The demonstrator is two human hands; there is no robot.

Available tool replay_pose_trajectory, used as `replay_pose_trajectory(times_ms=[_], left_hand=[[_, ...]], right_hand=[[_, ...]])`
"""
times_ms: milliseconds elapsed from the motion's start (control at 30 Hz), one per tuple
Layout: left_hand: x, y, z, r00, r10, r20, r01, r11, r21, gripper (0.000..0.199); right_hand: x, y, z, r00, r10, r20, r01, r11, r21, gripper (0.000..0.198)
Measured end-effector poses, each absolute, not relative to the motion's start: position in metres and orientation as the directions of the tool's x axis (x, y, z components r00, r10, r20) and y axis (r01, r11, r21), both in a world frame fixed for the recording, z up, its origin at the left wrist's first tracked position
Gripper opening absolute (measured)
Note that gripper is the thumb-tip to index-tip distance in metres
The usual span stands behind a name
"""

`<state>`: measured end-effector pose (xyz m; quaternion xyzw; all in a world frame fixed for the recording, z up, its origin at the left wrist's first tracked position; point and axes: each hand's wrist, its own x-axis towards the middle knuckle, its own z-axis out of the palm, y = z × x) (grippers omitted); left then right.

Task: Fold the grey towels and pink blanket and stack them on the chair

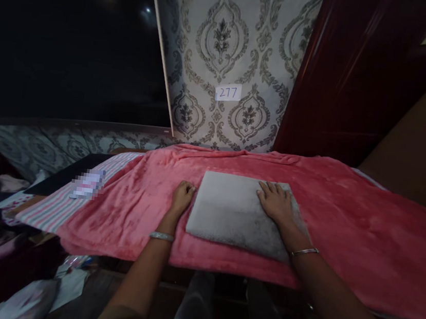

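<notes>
A grey, soft-looking cloth (pixel 229 213), folded into a flat rectangle, lies on a pink plush blanket (pixel 128 216). My right hand (pixel 275 201) rests palm down on the cloth's right part, fingers spread. Just off the cloth's left edge is my left hand (pixel 183 195), its fingers curled into a loose fist on the blanket, and I see nothing held in it. Each wrist wears a bracelet.
Left of the blanket lies a striped cloth (pixel 53 210) with a blurred small item (pixel 88 184) on it. A large dark screen (pixel 75 44) stands behind. A paper marked 277 (pixel 228 92) hangs on the patterned wall. Piled fabrics and bags (pixel 33 295) are at lower left.
</notes>
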<state>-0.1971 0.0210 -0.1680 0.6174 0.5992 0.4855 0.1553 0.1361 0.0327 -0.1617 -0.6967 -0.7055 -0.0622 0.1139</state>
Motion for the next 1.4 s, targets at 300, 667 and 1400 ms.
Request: replay_pose_trajectory(times_ms=[300, 667, 1400], left_hand=[[-0.198, 0.037, -0.153, -0.144, 0.956, 0.254, 0.388, -0.182, 0.903, 0.024], [-0.189, 0.024, -0.157, 0.042, 0.992, 0.119, -0.054, -0.117, 0.992, 0.035], [-0.192, 0.021, -0.163, 0.072, 0.988, 0.138, -0.191, -0.122, 0.974, 0.036]], right_hand=[[0.134, 0.03, -0.16, 0.0, 0.969, 0.247, 0.997, 0.019, -0.075, 0.053], [0.137, 0.031, -0.163, -0.011, 0.968, 0.252, 0.997, 0.029, -0.07, 0.055], [0.139, 0.032, -0.166, -0.022, 0.971, 0.24, 0.998, 0.037, -0.055, 0.056]])
